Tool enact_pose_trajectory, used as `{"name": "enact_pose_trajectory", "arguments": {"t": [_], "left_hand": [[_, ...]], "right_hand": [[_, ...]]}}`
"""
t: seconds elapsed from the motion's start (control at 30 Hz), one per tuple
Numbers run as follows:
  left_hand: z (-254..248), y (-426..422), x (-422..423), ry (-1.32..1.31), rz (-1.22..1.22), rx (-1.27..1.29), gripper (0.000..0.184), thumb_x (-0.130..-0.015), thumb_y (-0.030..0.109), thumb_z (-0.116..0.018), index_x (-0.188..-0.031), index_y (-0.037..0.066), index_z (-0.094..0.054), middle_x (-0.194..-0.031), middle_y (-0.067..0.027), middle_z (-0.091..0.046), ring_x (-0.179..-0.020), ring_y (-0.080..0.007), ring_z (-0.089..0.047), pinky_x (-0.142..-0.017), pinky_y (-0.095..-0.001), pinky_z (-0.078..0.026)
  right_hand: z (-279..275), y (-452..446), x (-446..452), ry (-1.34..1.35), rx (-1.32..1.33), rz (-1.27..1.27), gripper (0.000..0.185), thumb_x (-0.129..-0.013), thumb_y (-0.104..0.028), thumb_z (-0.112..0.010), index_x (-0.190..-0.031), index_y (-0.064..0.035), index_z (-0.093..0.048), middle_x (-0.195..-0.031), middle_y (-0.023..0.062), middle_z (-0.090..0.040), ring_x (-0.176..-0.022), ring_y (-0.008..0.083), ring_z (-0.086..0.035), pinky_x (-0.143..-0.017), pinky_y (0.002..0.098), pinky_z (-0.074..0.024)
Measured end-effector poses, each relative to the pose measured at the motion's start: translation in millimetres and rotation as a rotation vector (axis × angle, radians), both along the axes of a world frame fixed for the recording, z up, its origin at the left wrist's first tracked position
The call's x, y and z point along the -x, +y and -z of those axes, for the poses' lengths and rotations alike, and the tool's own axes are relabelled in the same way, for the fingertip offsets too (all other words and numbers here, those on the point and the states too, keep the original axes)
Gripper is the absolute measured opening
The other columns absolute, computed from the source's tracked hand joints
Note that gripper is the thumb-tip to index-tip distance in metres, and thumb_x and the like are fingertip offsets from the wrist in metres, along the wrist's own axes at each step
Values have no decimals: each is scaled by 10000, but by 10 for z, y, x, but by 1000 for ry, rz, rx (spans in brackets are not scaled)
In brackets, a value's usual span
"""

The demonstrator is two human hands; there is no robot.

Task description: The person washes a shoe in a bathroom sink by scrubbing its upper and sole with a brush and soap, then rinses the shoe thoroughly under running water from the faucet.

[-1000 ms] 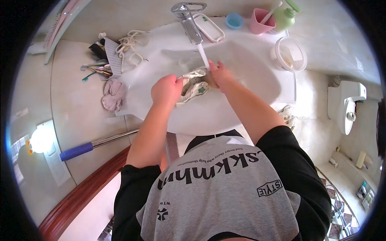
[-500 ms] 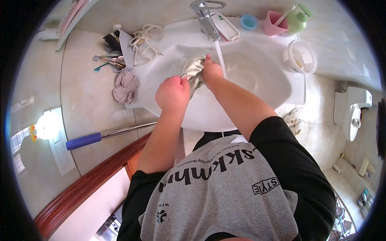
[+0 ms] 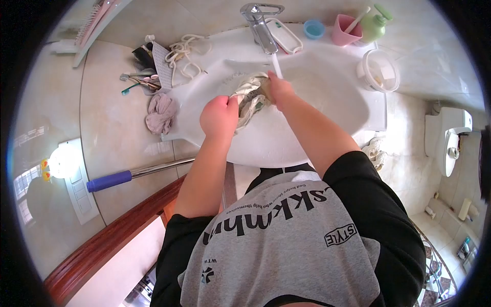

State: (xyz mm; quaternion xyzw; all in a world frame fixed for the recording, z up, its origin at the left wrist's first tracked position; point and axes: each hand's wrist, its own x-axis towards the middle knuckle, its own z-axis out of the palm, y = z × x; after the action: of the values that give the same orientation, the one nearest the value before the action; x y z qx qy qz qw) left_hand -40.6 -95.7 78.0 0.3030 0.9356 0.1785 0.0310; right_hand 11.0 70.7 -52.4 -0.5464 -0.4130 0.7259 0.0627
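Observation:
A wet, creased cream-white cloth (image 3: 248, 88) with grey-green patches hangs between my hands over the white sink (image 3: 337, 110). My left hand (image 3: 219, 116) is closed in a fist round its left side. On the other side my right hand (image 3: 279, 91) grips the far right part, just below the faucet (image 3: 260, 30). Water runs from the spout beside or onto my right fingers; the exact contact cannot be made out. The cloth bows open between the two grips, and its lower fold dips toward the basin. My fingertips are partly hidden.
Along the back rim are a white soap dish (image 3: 284, 36), a blue cup (image 3: 314, 29), a pink cup (image 3: 345, 31) and a green pump bottle (image 3: 375, 26). A clear tub (image 3: 378, 71) sits right. White cord (image 3: 185, 53) and a mauve cloth (image 3: 161, 113) lie left.
My right hand has moved slightly right and is nearer the water stream. The cloth, bunched before, now spreads wider with a gap in its middle. My left hand has hardly moved.

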Motion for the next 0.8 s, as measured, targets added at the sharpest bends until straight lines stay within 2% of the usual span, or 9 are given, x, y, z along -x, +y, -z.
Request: {"name": "enact_pose_trajectory", "arguments": {"t": [0.07, 0.17, 0.27, 0.4, 0.5, 0.57, 0.6, 0.67, 0.8], "left_hand": [[27, 121, 14, -211, -129, 64, 364, -883, 384, -623, -818, 35, -705, -785, -172, -675, -777, -372, -646, -708, -452, -494], [122, 233, -41, -310, -173, 11, 354, -879, 382, -605, -808, 50, -703, -826, -150, -690, -783, -366, -649, -680, -463, -499], [193, 355, -90, -344, -173, 49, 364, -885, 398, -601, -830, 57, -716, -835, -151, -697, -792, -363, -657, -688, -457, -503], [247, 514, -130, -357, -161, 38, 369, -885, 407, -603, -841, 61, -721, -831, -147, -700, -792, -360, -661, -691, -452, -505], [287, 600, -114, -367, -164, 52, 378, -881, 426, -608, -849, 68, -723, -829, -140, -703, -796, -353, -664, -694, -450, -506], [355, 613, -48, -513, -188, 20, 384, -876, 424, -622, -870, 54, -726, -834, -147, -705, -797, -339, -670, -710, -443, -511], [419, 615, -3, -511, -186, 21, 384, -876, 424, -622, -870, 54, -726, -834, -147, -705, -797, -339, -670, -710, -443, -511], [601, 602, 88, -635, -216, -152, 358, -866, 374, -669, -905, 22, -722, -819, -138, -707, -778, -285, -679, -712, -408, -517], [743, 637, 187, -861, -256, -335, 322, -859, 286, -713, -971, -16, -702, -856, -123, -707, -781, -235, -672, -705, -378, -523]], "right_hand": [[-259, 137, -97, -173, -90, -135, 556, -939, -468, -598, -1321, -64, -568, -1166, 142, -673, -968, 246, -653, -879, 392, -504], [-43, 286, -198, -288, -363, -328, 603, -950, -527, -546, -1364, -89, -526, -1216, 178, -654, -1080, 311, -625, -934, 419, -490], [106, 324, -268, -312, -564, -385, 650, -961, -586, -494, -1407, -114, -485, -1266, 214, -634, -1192, 375, -598, -990, 445, -476], [18, 345, -361, -390, -548, -364, 645, -968, -578, -483, -1434, -132, -463, -1321, 212, -602, -1217, 384, -575, -997, 461, -467], [8, 466, -506, -267, -449, -284, 711, -934, -605, -529, -1452, -126, -441, -1296, 200, -618, -1182, 347, -604, -962, 435, -495], [29, 592, -586, -102, -196, -185, 695, -902, -553, -639, -1416, -107, -492, -1271, 111, -632, -1110, 264, -629, -940, 405, -500], [52, 653, -625, -101, -196, -182, 695, -902, -553, -639, -1416, -107, -492, -1271, 111, -632, -1110, 264, -629, -940, 405, -500], [220, 760, -711, -26, -139, -238, 718, -865, -508, -723, -1402, -86, -500, -1240, 59, -631, -1072, 198, -623, -907, 372, -510], [286, 862, -836, -29, -88, -179, 700, -860, -463, -750, -1381, -63, -508, -1246, 59, -630, -1062, 183, -631, -885, 341, -518]]}}
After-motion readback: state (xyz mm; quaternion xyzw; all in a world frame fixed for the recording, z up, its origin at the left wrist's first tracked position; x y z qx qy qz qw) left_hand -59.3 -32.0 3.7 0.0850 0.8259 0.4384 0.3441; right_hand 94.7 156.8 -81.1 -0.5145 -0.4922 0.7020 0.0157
